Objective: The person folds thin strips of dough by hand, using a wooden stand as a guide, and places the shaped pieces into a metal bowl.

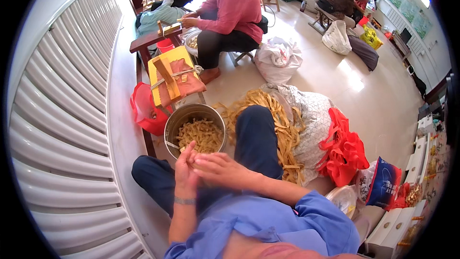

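Observation:
My left hand (185,167), with a band round its wrist, is raised in front of my lap with its fingers closed. Across it lies my right hand (221,169), its fingers bent and pressed against those of the left. Anything small between the fingertips is hidden. Just beyond both hands stands a metal bucket (167,128), partly filled with short, pale yellow folded pieces (200,134). Long tan strips (287,132) lie in a loose heap beyond and to the right of my knee.
Behind the bucket is a yellow-topped stool (156,80) bearing a brownish cloth and a wooden block (166,73). A red bag (143,110) sits left of it. To my right are a patterned white sack (314,105) and red fabric (342,148). A radiator (72,129) lines the left wall. People sit working farther off.

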Tool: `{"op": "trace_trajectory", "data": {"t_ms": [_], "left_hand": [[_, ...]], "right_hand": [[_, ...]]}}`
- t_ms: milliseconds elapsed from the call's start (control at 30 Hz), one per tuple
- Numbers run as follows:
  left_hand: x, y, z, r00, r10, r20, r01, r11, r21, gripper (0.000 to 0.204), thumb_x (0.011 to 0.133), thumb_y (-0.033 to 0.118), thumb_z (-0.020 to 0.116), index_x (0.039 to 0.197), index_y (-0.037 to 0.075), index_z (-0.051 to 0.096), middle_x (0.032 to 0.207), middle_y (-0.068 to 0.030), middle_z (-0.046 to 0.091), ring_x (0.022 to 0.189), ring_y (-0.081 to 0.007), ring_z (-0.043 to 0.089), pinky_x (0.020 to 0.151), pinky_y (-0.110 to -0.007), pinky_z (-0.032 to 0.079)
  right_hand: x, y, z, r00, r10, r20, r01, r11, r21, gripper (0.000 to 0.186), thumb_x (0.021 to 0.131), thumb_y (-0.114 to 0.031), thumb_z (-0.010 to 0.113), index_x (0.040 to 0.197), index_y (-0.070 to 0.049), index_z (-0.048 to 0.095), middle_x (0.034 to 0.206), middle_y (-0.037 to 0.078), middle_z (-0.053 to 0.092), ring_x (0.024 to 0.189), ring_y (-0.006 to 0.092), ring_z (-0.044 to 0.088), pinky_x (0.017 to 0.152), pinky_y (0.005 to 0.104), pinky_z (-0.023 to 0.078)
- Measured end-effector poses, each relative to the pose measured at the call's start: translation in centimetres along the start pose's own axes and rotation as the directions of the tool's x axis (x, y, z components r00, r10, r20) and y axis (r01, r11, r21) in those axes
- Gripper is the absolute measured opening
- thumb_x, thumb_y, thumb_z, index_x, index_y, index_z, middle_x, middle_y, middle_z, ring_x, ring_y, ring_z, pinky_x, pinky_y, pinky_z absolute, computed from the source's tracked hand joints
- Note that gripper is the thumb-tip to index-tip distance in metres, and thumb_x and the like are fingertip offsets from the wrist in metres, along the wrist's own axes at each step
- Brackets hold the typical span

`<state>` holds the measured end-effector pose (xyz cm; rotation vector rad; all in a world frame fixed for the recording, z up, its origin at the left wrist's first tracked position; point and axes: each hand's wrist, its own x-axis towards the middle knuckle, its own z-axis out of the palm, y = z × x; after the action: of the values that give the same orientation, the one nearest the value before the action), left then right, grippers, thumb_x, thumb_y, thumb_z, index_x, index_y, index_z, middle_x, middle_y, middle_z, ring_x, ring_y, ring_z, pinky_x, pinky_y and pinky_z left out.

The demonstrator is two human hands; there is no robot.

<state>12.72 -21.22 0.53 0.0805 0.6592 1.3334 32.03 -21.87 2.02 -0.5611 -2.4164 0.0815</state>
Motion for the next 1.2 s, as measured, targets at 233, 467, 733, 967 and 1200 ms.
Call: {"op": "trace_trajectory", "data": {"t_ms": [233,467,733,967,1200], "left_hand": [[-1.1,0.5,1.7,0.995,-0.029,0.098,0.043,0.99,-0.137,0.024,0.107,0.016,0.048,0.123,0.001,0.058,0.058,0.0065,0.032,0.051,-0.0072,0.035,0.051,-0.026,0.038],[-1.1,0.5,1.3,1.0,0.008,-0.027,-0.011,0.991,-0.133,0.026,0.108,0.018,0.047,0.126,0.003,0.057,0.063,0.005,0.035,0.058,-0.008,0.041,0.06,-0.026,0.043],[-0.8,-1.6,-0.9,0.993,0.014,-0.114,-0.009,0.999,0.047,0.021,0.106,0.019,0.054,0.12,0.004,0.057,0.084,-0.0039,0.059,0.079,-0.0159,0.058,0.077,-0.033,0.054],[-1.4,-3.8,-3.5,0.997,0.072,-0.021,-0.056,0.906,0.42,0.03,0.105,0.021,0.056,0.127,0.002,0.058,0.106,-0.0058,0.065,0.098,-0.0174,0.064,0.087,-0.031,0.052],[-2.9,-1.2,-0.2,0.996,0.072,0.054,-0.086,0.934,0.348,0.021,0.104,0.019,0.057,0.117,0.003,0.059,0.106,-0.0055,0.064,0.095,-0.0145,0.064,0.08,-0.028,0.053]], "right_hand": [[-0.1,0.1,-1.1,0.779,0.476,0.408,-0.542,0.185,0.82,0.074,0.092,-0.011,0.071,0.153,0.0,0.031,0.134,0.011,0.053,0.124,0.0176,0.05,0.104,0.0342,0.046],[1.5,-1.0,0.3,0.514,0.293,0.806,-0.594,-0.556,0.581,0.046,0.105,-0.049,0.052,0.133,-0.012,0.053,0.12,0.006,0.061,0.096,0.0132,0.064,0.079,0.0267,0.053],[-1.5,-1.4,3.8,0.487,0.228,0.843,-0.679,-0.508,0.53,0.042,0.107,-0.047,0.046,0.109,-0.009,0.064,0.081,-0.002,0.054,0.066,0.0079,0.046,0.058,0.0225,0.035],[-1.4,0.0,5.9,0.635,0.568,0.523,-0.74,0.252,0.624,0.048,0.106,-0.047,0.049,0.115,-0.001,0.061,0.102,0.013,0.069,0.094,0.0226,0.065,0.08,0.0368,0.051],[1.6,-1.7,0.2,0.774,0.543,0.326,-0.576,0.39,0.718,0.049,0.098,-0.024,0.063,0.141,-0.007,0.047,0.114,0.02,0.063,0.104,0.0321,0.066,0.09,0.041,0.052]]}}
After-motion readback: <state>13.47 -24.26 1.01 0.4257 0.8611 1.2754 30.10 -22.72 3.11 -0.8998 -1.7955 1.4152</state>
